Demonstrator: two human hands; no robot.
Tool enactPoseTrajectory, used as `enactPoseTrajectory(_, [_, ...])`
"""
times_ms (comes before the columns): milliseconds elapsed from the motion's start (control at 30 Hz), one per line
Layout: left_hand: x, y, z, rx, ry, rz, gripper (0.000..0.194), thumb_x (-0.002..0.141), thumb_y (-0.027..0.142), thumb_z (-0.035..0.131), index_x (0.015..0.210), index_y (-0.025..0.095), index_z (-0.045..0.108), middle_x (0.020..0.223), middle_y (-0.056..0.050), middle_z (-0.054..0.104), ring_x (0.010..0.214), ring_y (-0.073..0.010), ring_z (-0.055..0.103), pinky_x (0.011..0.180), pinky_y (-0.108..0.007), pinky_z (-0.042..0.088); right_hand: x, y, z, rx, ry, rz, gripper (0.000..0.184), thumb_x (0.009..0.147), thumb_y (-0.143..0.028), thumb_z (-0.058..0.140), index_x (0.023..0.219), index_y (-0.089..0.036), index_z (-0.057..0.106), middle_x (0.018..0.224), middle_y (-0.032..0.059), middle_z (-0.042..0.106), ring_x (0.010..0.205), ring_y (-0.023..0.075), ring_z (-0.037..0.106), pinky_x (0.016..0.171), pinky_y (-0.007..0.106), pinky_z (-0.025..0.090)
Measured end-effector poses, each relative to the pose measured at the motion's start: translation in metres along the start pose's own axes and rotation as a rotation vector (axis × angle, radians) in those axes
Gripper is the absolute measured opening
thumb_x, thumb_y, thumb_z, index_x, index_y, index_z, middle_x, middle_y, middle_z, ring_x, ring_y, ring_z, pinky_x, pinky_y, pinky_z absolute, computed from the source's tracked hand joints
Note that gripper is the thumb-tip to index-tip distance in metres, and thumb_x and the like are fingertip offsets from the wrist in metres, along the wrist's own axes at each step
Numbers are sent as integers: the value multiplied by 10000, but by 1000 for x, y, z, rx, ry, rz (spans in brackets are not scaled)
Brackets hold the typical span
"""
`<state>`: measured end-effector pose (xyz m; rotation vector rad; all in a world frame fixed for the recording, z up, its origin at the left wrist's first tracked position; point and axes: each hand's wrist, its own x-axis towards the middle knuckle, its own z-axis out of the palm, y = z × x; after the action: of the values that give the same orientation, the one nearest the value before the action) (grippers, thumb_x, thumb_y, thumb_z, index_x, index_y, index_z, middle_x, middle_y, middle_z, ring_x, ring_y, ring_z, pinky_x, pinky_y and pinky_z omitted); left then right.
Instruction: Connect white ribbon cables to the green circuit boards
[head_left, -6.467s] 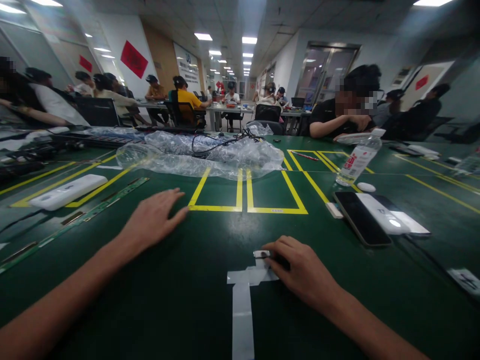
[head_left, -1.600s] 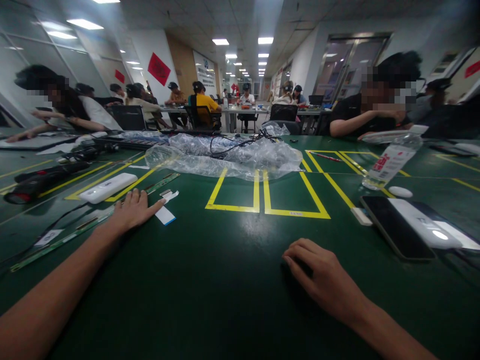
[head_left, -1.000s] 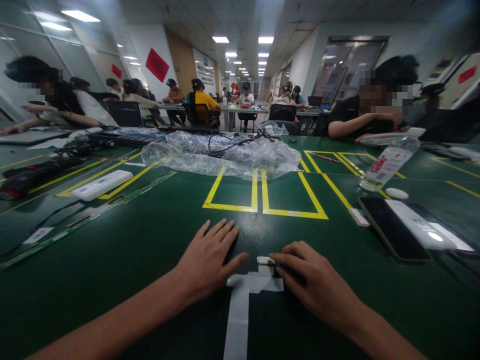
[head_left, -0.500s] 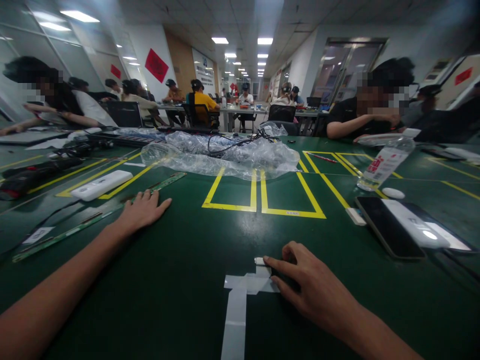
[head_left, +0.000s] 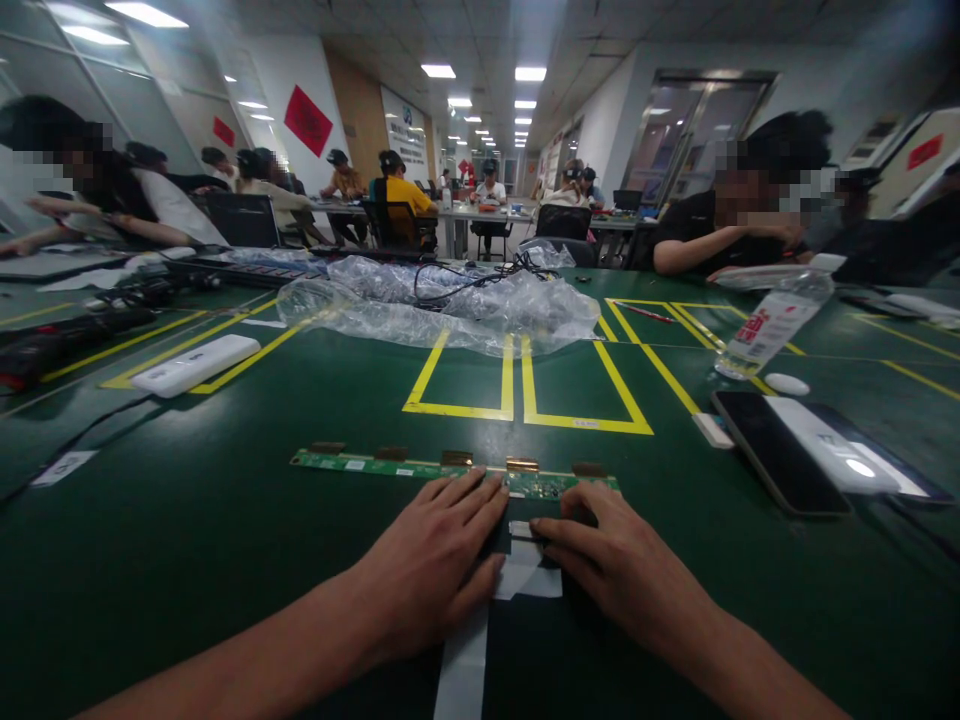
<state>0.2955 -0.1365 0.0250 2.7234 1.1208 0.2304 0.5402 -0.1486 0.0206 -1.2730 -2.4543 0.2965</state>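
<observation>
A long, narrow green circuit board [head_left: 420,467] with brown tabs along its far edge lies crosswise in front of me. My left hand [head_left: 442,550] is palm down, its fingers stretched out and their tips on the near edge of the board's middle. Just below the board, a folded white flat ribbon cable [head_left: 461,665] runs toward me. My right hand [head_left: 619,560] has its index finger and thumb at the right edge of the cable's small pale end [head_left: 523,530], the other fingers curled. The left hand covers part of the cable.
Crumpled clear plastic wrap [head_left: 450,300] with black wires lies beyond yellow tape outlines [head_left: 457,411]. A water bottle [head_left: 772,325], a dark phone [head_left: 780,450] and a white device [head_left: 832,445] are at right. A white power bank [head_left: 196,366] is at left. Other people sit around.
The circuit board has moved from the left side to the middle, now lying crosswise. My left hand has come right along with it. My right hand has stayed at the cable end.
</observation>
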Motion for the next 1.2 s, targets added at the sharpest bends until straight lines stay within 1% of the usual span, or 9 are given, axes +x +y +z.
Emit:
enactPoseTrajectory(67, [-1,3,-2,-48,21,40,525,969,317,467,1474,186,410,1500,-94,438,1396,-293,384,1113,-499,360,1,1,1,-2,11,6,252,882,-180,636,1112,-278,666,1034,72,572,896,230,549,743,394,480])
enactPoseTrajectory(167, [3,-3,0,-144,87,85,490,929,199,528,1416,217,475,1404,-60,552,1324,-239,474,1093,-445,400,2,2,1,13,18,26,320,836,-154,682,1134,-265,639,1073,76,585,924,241,558,763,409,493])
enactPoseTrajectory(233, [6,-9,2,-205,123,94,442,922,176,555,1358,242,527,1329,-38,608,1247,-214,534,1057,-421,429,4,3,0,32,12,35,329,833,-150,687,1138,-263,637,1070,73,589,931,241,564,762,405,498])
enactPoseTrajectory(333, [11,-16,7,-250,141,76,345,920,191,593,1260,248,597,1245,-33,649,1140,-219,576,987,-428,453,5,3,-1,61,-13,65,278,854,-152,673,1111,-255,646,1056,69,589,931,236,565,761,399,496])
enactPoseTrajectory(433, [13,-18,9,-250,142,68,280,907,217,629,1186,230,634,1211,-41,659,1091,-239,572,932,-436,454,6,4,-1,94,-20,83,235,869,-153,661,1080,-254,650,1042,59,585,918,223,561,756,388,490])
enactPoseTrajectory(567, [15,-19,11,-226,144,66,237,906,233,642,1143,231,645,1202,-34,658,1074,-242,562,885,-428,444,8,5,0,117,-6,77,200,877,-156,659,1052,-252,653,1012,48,591,897,209,558,752,375,479])
enactPoseTrajectory(767, [17,-21,10,-219,154,86,129,927,208,609,1044,202,662,1138,-50,672,1017,-234,570,842,-403,434,12,6,2,103,10,76,169,858,-179,691,1006,-249,652,996,41,604,874,201,559,736,355,471])
enactPoseTrajectory(1000, [17,-23,6,-231,139,112,141,918,165,609,1044,209,656,1177,-27,667,1019,-227,570,835,-392,421,15,5,4,76,-4,105,204,838,-184,721,1008,-256,633,996,31,595,868,204,547,728,348,458])
enactPoseTrajectory(1200, [18,-26,7,-244,127,126,129,918,148,609,1022,211,654,1186,-6,662,1018,-206,572,841,-377,420,16,4,5,29,6,94,207,834,-210,729,1006,-248,621,977,31,596,861,204,541,719,343,451])
